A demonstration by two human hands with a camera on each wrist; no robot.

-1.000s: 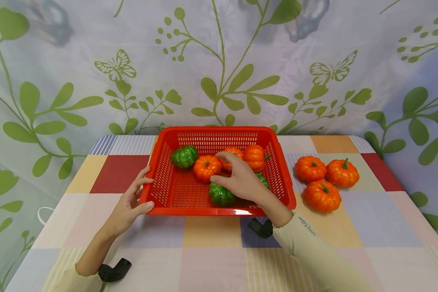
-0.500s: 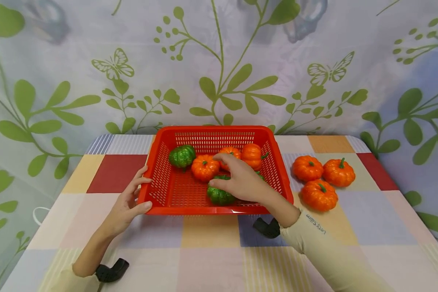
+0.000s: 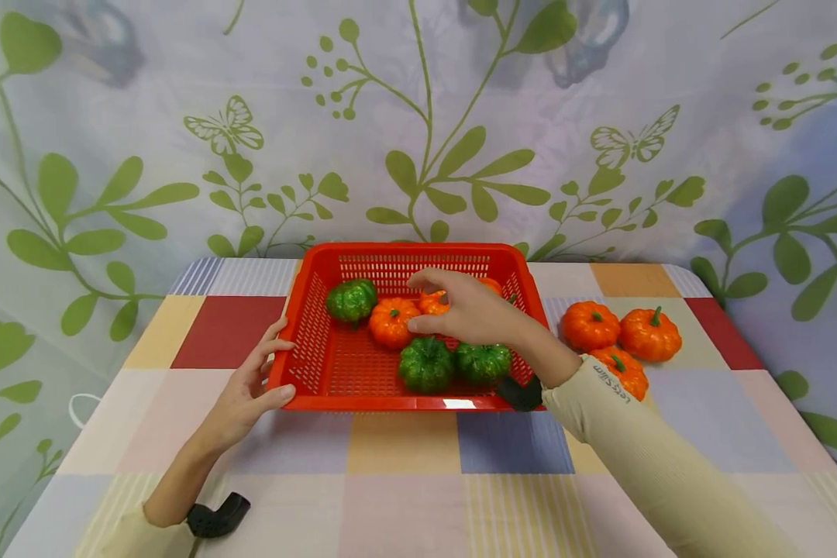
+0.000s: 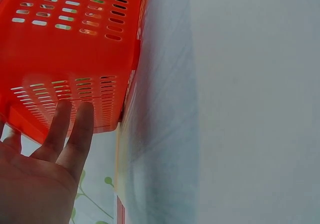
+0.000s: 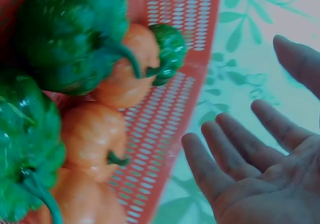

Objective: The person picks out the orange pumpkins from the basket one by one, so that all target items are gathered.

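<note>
A red plastic basket (image 3: 363,380) holds several small pumpkins. Two green pumpkins (image 3: 427,364) sit side by side at its front right, and another green pumpkin (image 3: 352,301) lies at the back left. Behind the front pair are orange pumpkins (image 3: 394,323), some partly covered by my right hand (image 3: 467,306). That hand hovers over the basket, fingers spread and holding nothing; in the right wrist view it stands apart from the pumpkins. My left hand (image 3: 244,395) rests at the basket's left front corner, thumb near the rim, its straight fingers (image 4: 75,139) against the outer wall.
Three orange pumpkins (image 3: 649,335) stand on the checked tablecloth (image 3: 404,504) right of the basket, one partly behind the right sleeve (image 3: 642,434). A leaf-patterned curtain (image 3: 363,132) hangs directly behind the table. Black wrist mounts (image 3: 218,515) are on both wrists.
My right hand has risen and drawn slightly back from the front green pumpkins, which now show in full. The left hand stays at the basket corner.
</note>
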